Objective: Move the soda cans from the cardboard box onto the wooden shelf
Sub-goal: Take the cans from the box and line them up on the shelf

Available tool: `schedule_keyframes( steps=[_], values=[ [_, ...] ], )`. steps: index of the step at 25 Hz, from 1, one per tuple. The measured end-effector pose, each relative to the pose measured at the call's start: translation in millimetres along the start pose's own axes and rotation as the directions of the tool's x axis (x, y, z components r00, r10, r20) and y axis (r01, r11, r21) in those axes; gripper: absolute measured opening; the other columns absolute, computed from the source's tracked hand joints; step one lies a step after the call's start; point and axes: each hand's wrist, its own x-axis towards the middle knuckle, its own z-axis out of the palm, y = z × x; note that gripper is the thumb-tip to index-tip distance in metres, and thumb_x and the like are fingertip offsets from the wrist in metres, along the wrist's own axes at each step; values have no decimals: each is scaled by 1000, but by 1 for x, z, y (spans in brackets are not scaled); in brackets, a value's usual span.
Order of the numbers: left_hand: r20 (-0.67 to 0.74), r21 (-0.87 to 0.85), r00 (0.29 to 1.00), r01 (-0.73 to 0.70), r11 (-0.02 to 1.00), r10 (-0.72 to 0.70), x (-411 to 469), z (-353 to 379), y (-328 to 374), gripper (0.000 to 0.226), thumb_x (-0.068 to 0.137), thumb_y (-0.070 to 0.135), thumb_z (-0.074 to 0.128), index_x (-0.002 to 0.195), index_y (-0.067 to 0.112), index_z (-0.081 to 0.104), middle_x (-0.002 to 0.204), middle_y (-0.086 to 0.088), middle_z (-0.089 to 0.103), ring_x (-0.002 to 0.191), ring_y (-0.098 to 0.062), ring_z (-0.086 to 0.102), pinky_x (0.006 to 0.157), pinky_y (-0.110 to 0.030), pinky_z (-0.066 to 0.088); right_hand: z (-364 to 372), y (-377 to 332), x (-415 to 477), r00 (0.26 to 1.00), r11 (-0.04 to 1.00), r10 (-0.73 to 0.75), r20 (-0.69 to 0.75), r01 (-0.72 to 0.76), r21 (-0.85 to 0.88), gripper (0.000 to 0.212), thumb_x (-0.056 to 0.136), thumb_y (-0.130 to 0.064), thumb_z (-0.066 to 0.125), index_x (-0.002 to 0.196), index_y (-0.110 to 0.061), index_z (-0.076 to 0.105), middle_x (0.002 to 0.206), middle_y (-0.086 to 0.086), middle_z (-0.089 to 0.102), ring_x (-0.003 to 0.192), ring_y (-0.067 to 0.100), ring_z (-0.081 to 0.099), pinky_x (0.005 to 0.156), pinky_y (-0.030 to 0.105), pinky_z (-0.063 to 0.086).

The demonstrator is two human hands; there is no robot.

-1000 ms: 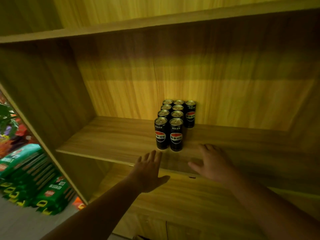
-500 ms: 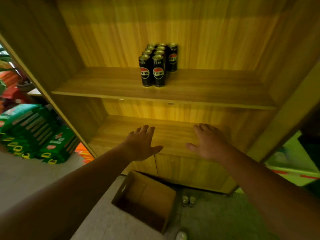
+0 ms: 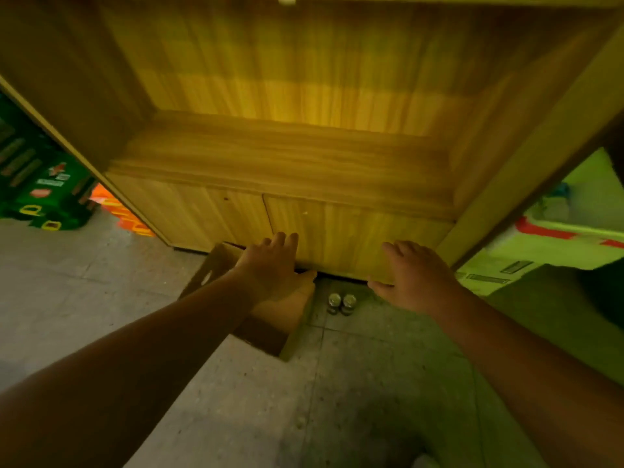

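- Two soda cans [image 3: 341, 304] stood on the floor [image 3: 101, 298], at the cardboard box's [image 3: 283, 314] 3 o'clock, not yet on the wooden shelf [image 3: 270, 150].
- Left hand [image 3: 270, 265] and right hand [image 3: 413, 276] hovered above, each grip spread and empty.

cardboard box [image 3: 280, 315] on floor [image 3: 101, 298] before wooden shelf [image 3: 287, 157], two soda cans [image 3: 341, 304] just right of it

The view is dim, with a yellow-green cast; the brightest patch is a warm band on the back panel of the wooden shelf [image 3: 304, 96]; both forearms [image 3: 135, 366] are dark, almost silhouettes; the floor [image 3: 84, 298] is murky, with deep shadow at the bottom centre; straight cabinet edges bow toward the corners; everything looks soft, and the soda cans [image 3: 341, 304] and green packs [image 3: 40, 190] are smeared.
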Motion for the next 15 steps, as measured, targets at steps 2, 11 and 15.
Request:
schedule_keyframes(
  steps=[2,11,15],
  values=[
    [22,-12,1000,11,1000,-11,42,70,18,92,87,76,37,155,18,13,155,-11,31,134,-34,42,98,-47,43,74,25,17,999,1000,6,37,-5,-8,90,82,-73,40,149,-16,20,151,10,34,137,30,32,110,45,31],
    [47,-59,998,55,997,-53,216,370,65,96,85,76,42,153,15,15,151,-11,36,131,-31,45,96,-43,45,379,92,121,999,999,11,47,-13,48,94,81,-74,39,151,-17,12,156,8,25,142,27,25,115,44,26],
    [146,-95,983,128,987,-114,266,475,67,95,81,79,44,149,16,22,147,-9,40,130,-30,46,97,-44,46,488,103,156,995,985,44,88,-57,162,97,80,-73,45,152,-20,9,159,5,18,144,26,22,116,44,24]
  ],
)
